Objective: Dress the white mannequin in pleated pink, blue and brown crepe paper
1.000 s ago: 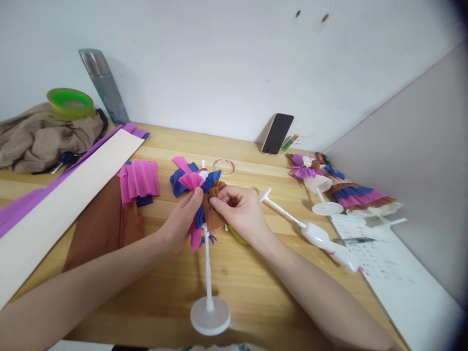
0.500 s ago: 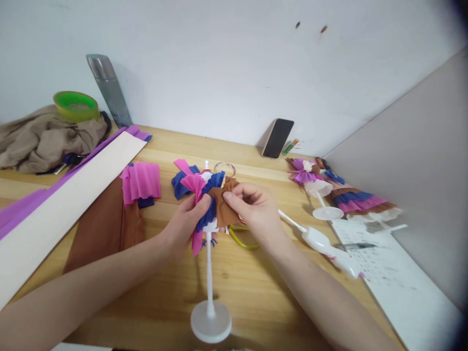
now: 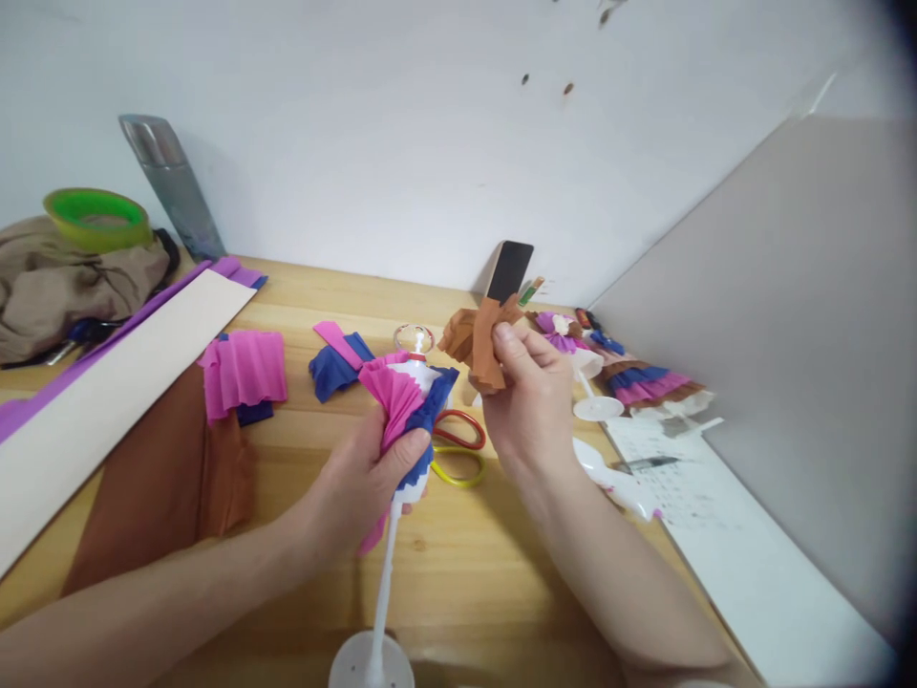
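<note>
A small white mannequin on a stand (image 3: 384, 583) leans slightly near the centre, with pink crepe paper (image 3: 393, 397) and blue crepe paper (image 3: 432, 413) around its body. My left hand (image 3: 379, 463) is closed around the mannequin and its papers. To the right, my right hand (image 3: 526, 392) pinches a pleated brown paper piece (image 3: 485, 349), held up apart from the mannequin. Scissors with red and yellow handles (image 3: 458, 466) lie behind the mannequin. A pink and blue paper piece (image 3: 336, 363) rests left of it.
Brown, white (image 3: 136, 392) and purple paper strips cover the left, beside a pleated pink piece (image 3: 247, 373). Behind are a bottle (image 3: 176, 191), green tape (image 3: 96, 218), cloth (image 3: 72, 287) and a phone (image 3: 510, 272). Dressed figures (image 3: 651, 377) and a written sheet (image 3: 745, 545) lie right.
My right hand has moved right and up with the brown paper, away from the mannequin. The mannequin now tilts in my left hand. The camera view has shifted right.
</note>
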### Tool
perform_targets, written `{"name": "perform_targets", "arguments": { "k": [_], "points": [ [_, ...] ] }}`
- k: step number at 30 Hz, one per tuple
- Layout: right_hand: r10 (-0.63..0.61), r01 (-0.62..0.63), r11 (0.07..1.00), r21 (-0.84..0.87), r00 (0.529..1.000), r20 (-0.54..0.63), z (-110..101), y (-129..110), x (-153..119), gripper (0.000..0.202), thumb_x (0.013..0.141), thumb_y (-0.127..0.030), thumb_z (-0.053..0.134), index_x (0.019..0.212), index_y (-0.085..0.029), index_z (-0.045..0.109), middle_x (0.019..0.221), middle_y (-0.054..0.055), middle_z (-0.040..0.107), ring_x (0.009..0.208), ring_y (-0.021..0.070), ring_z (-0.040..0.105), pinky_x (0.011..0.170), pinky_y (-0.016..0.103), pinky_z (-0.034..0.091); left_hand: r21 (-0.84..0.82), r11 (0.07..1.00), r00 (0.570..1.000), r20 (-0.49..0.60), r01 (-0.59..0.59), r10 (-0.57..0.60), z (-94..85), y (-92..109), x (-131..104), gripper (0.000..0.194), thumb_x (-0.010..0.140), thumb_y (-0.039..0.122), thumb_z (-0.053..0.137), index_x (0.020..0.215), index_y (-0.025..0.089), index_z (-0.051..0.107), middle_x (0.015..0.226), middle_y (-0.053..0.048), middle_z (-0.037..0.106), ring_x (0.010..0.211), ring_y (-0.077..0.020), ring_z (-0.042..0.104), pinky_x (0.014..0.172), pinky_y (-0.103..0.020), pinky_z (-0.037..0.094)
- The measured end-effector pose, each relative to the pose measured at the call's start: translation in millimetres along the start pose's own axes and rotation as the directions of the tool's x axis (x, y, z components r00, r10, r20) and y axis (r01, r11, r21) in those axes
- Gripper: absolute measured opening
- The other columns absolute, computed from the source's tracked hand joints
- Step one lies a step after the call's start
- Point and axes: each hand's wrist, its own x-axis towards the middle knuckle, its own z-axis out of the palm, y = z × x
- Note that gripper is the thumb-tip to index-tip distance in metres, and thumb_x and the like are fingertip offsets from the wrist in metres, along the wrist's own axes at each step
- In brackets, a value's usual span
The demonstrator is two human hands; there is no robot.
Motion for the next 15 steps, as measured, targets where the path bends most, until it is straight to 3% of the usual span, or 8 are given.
{"name": "perform_targets", "arguments": {
  "k": [8, 15],
  "points": [
    [0.068, -0.067, 0.998, -0.018, 0.997, 0.043, 1, 6, -3, 0.031, 0.057, -0.038, 0.078, 0.055, -0.019, 0.054, 0.05, -0.005, 0.047, 0.045, 0.0064, 0.035, 0.044, 0.022, 0.029, -0.088, 0.995, 0.996, -0.068, 0.044, -0.051, -8.0, -6, 13, 0.031, 0.076, 0.045, 0.065, 0.083, 0.019, 0.049, 0.063, 0.003, 0.06, 0.046, -0.014, 0.06, 0.04, -0.024, 0.048],
    [0.153, -0.104, 0.967, -0.231, 0.966, 0.206, -8, 12, -4, 0.032, 0.059, -0.039, 0.078, 0.055, -0.018, 0.054, 0.049, -0.005, 0.048, 0.046, 0.0079, 0.038, 0.045, 0.022, 0.03, -0.16, 0.987, 0.993, -0.111, 0.01, -0.028, -13.3, -9, 15, 0.038, 0.074, 0.052, 0.065, 0.083, 0.019, 0.049, 0.056, 0.006, 0.054, 0.041, -0.0123, 0.055, 0.039, -0.025, 0.047]
  ]
}}
